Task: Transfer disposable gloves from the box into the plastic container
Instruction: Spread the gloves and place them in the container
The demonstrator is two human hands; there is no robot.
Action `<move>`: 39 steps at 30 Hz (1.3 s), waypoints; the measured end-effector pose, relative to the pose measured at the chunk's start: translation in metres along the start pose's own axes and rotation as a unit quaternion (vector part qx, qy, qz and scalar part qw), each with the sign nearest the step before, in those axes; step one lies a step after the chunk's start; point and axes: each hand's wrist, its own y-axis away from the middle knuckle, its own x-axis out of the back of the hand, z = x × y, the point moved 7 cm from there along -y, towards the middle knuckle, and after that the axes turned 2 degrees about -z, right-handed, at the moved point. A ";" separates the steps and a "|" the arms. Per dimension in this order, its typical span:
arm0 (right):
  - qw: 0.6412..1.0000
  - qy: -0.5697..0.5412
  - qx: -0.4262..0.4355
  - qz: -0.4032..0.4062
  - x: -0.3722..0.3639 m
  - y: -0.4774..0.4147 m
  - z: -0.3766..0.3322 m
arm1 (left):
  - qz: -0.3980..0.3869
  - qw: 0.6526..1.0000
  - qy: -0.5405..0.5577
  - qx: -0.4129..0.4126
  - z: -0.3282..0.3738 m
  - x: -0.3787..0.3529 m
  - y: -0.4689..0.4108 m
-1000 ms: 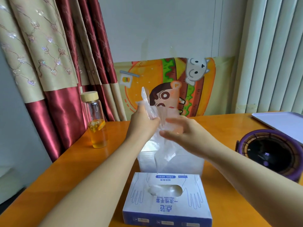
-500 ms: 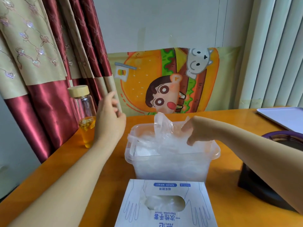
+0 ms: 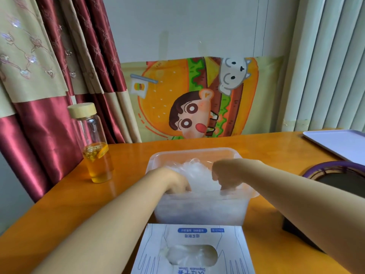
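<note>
A clear plastic container [image 3: 194, 150] stands mid-table, filled with crumpled transparent disposable gloves [image 3: 194, 169]. Both my hands are inside it. My left hand [image 3: 173, 179] pushes down on the pile at the near left, and my right hand [image 3: 227, 175] pushes down at the near right. The fingers of both point down into the gloves, their tips hidden by the plastic. Just in front of the container lies the white and blue glove box [image 3: 189, 232], with a glove [image 3: 191, 255] showing in its oval opening.
A glass bottle [image 3: 94, 147] with a wooden lid and yellow drink stands left of the container. A purple-rimmed round object [image 3: 339, 173] sits at the right, a white tray [image 3: 339, 143] behind it. Curtains and a cartoon poster back the orange table [image 3: 122, 194].
My left hand has come down from the air into the container. My right hand has pushed the raised glove lower, so the pile is flatter. The camera has tilted down.
</note>
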 end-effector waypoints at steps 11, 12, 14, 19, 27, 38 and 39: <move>0.906 -0.251 0.124 0.317 0.058 0.097 -0.011 | 0.245 0.930 0.261 -0.087 -0.030 0.018 0.117; 0.905 -0.253 0.151 0.307 0.053 0.107 -0.025 | 0.282 0.910 0.288 -0.093 -0.036 0.010 0.128; 0.923 -0.230 0.194 0.238 0.032 0.112 -0.055 | 0.317 0.885 0.327 -0.095 -0.041 -0.008 0.142; 0.963 -0.139 0.215 0.085 -0.030 0.089 -0.097 | 0.201 0.929 0.296 -0.098 -0.016 -0.061 0.140; 0.952 -0.142 0.212 0.171 -0.037 0.076 -0.108 | 0.096 0.981 0.150 -0.073 0.001 -0.096 0.119; 0.777 -0.483 0.119 0.387 0.049 0.124 -0.032 | 0.113 0.968 0.203 -0.088 0.002 -0.088 0.122; 0.747 -0.540 0.111 0.371 0.048 0.123 -0.025 | 0.119 0.967 0.212 -0.083 -0.001 -0.086 0.123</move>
